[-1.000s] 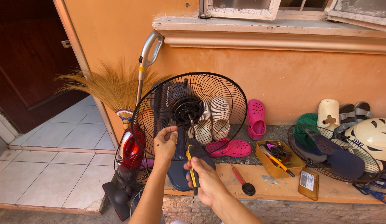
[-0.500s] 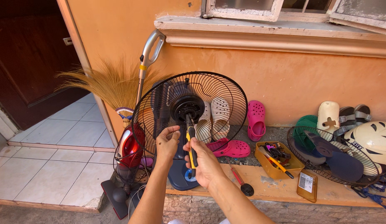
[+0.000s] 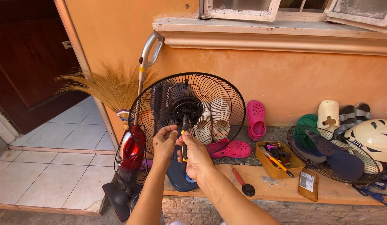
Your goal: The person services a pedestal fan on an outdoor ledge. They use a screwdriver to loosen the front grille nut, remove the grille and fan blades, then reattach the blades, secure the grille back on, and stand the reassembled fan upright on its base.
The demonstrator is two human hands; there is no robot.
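The round black wire fan guard [image 3: 187, 112] stands on the surface. At its hub [image 3: 185, 111], the right hand [image 3: 196, 155] grips a yellow-handled screwdriver [image 3: 184, 141]; the left hand [image 3: 165, 142] pinches beside it. Keeping the tip square would likely prevent slipping.

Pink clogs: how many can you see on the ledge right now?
2. One pink clog leans upright against the orange wall, right of the fan guard. The other pink clog lies flat on the ledge, partly behind the guard's lower rim. More could be hidden behind the fan.
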